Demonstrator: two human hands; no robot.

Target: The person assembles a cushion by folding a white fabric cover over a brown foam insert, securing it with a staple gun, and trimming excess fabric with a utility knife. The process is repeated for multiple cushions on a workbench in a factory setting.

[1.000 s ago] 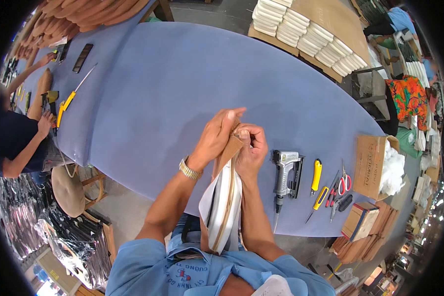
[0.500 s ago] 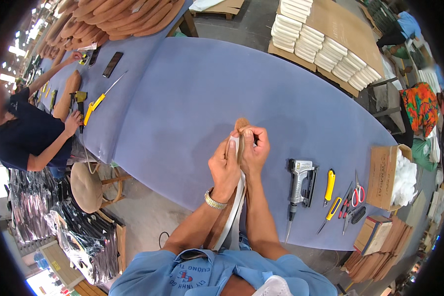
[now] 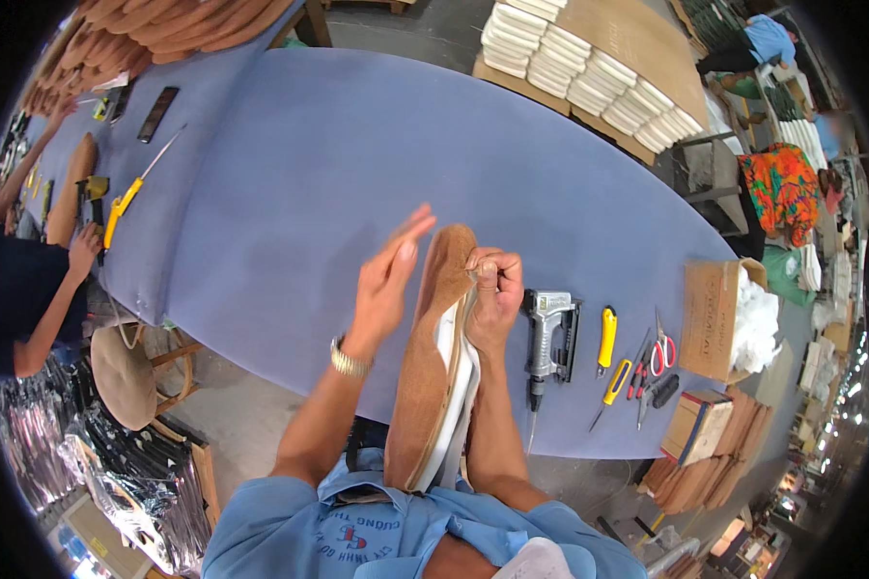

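A long padded piece covered in brown fabric (image 3: 417,386) stands lengthwise between my arms, its near end against my shirt. Along its right side the cover gapes, showing a white inner layer (image 3: 461,391). My right hand (image 3: 495,294) is closed in a pinch on the fabric edge close to the far end. Off the piece's left side, my left hand (image 3: 381,289) is raised, fingers stretched out and holding nothing. To the right, a silver staple gun (image 3: 543,343) lies on the blue-covered table (image 3: 338,145).
Beyond the staple gun lie a yellow cutter (image 3: 606,338), a yellow-handled pointed tool (image 3: 618,381) and red-handled scissors (image 3: 662,355). A cardboard box (image 3: 707,318) holds white stuffing (image 3: 755,328). At left, a co-worker (image 3: 29,289) handles a tool beside a stool (image 3: 124,376). White pads (image 3: 599,82) are stacked behind the table.
My left hand has let go and moved left, its fingers now straight. The padded piece has turned to show its broad brown side. My right hand still grips near its far end.
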